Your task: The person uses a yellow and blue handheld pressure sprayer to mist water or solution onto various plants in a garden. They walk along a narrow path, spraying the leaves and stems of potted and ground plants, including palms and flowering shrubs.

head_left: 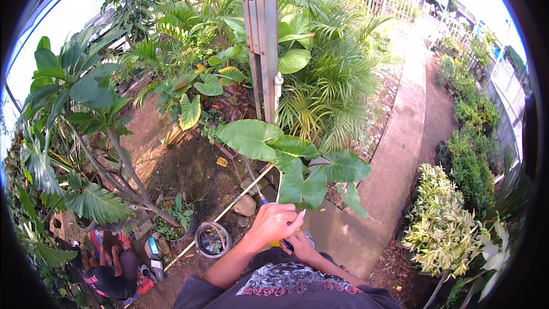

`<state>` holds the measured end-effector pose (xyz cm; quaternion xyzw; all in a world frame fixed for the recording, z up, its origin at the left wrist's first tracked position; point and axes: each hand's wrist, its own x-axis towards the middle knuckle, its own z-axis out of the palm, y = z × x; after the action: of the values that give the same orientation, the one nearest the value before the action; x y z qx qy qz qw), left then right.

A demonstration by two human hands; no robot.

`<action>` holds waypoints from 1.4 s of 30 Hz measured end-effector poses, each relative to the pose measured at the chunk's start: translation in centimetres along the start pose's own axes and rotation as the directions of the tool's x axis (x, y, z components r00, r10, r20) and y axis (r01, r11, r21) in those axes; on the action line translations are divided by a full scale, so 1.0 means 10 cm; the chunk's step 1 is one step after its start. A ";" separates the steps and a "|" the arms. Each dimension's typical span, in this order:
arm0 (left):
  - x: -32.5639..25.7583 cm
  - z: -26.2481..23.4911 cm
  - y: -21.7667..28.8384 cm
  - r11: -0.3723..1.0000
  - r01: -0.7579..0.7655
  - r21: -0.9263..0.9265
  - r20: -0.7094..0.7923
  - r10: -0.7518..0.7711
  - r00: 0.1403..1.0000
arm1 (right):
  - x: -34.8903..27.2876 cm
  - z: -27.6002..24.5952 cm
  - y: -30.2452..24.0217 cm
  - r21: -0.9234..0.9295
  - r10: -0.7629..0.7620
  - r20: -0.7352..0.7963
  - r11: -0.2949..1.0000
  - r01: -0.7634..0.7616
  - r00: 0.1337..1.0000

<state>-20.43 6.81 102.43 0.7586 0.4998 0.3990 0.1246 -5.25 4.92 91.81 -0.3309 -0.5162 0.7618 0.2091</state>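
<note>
My left hand (273,223) is closed in a fist in front of my chest. Running up and left from its knuckles is a thin grey rod (253,177) with a blue part beside the fist; its far end blurs into the ground behind. Just below and right, the fingers of my right hand (299,247) curl round a dark handle (287,245). This handle lines up with the rod, though the fist hides any join. A bit of yellow shows beneath the hands. Large green leaves (297,174) spread just beyond the fist, and a pale stalk passes down behind it.
A rusty metal post (262,46) rises ahead. A pale pole (229,207) lies slanting beside stones (245,206) and a round pot (213,240). Another person (111,272) sits low at left near a bottle (155,263). A concrete path (392,166) runs along the right, past bushes (443,223).
</note>
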 end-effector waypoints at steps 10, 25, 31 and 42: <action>0.54 0.67 0.38 0.998 0.037 0.047 -0.047 -0.035 0.998 | -0.24 -0.79 -0.19 0.004 -0.041 0.008 0.999 0.041 0.999; 2.10 2.68 1.54 1.000 0.028 0.010 -0.024 -0.028 0.999 | -1.23 -3.49 -0.64 0.043 -0.052 0.101 0.998 0.048 0.994; 2.87 3.48 1.67 0.979 -0.182 -0.092 0.125 0.193 0.973 | -1.53 -4.20 -0.77 0.133 -0.061 -0.277 0.986 0.101 0.959; 4.16 4.57 1.36 0.926 -0.214 -0.310 0.039 0.238 0.971 | -1.29 -5.79 -1.30 0.076 0.047 -0.346 0.997 -0.022 0.937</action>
<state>29.46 45.69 100.77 0.7977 0.3368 0.4534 0.2115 45.03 38.88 93.20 -0.4616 -0.4379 0.7128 0.2951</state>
